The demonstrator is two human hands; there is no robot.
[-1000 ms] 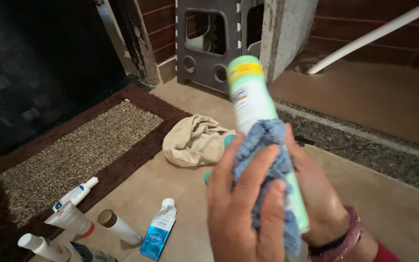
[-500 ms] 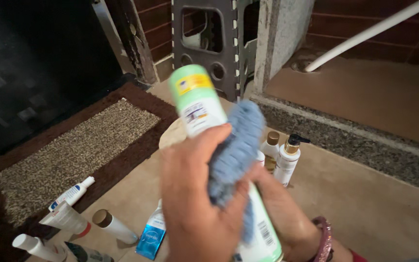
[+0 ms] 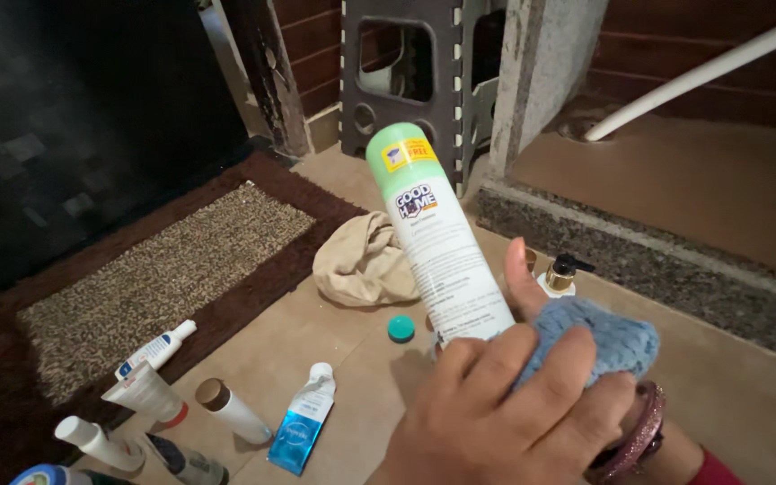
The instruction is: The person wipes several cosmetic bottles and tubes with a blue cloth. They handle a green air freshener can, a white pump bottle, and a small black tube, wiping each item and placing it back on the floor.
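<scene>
A tall spray can (image 3: 433, 242) with a green top and a white printed body is held up, tilted to the left, over the floor. My right hand (image 3: 521, 282), with bangles at the wrist, grips the can's lower end from behind; only its thumb shows. My left hand (image 3: 505, 413) lies over the can's bottom end in front and presses a blue fluffy cloth (image 3: 604, 339) against it. The cloth bunches out to the right of the can.
On the tan floor lie a crumpled beige cloth (image 3: 361, 260), a teal cap (image 3: 401, 329), a pump bottle (image 3: 560, 274) and several tubes (image 3: 303, 427) at lower left. A brown mat (image 3: 154, 278) lies left; a grey folded stool (image 3: 406, 81) and stone kerb (image 3: 639, 260) stand behind.
The blue cloth has slid down the can from its middle to its bottom end. The can has swung about and now leans left with its label facing me.
</scene>
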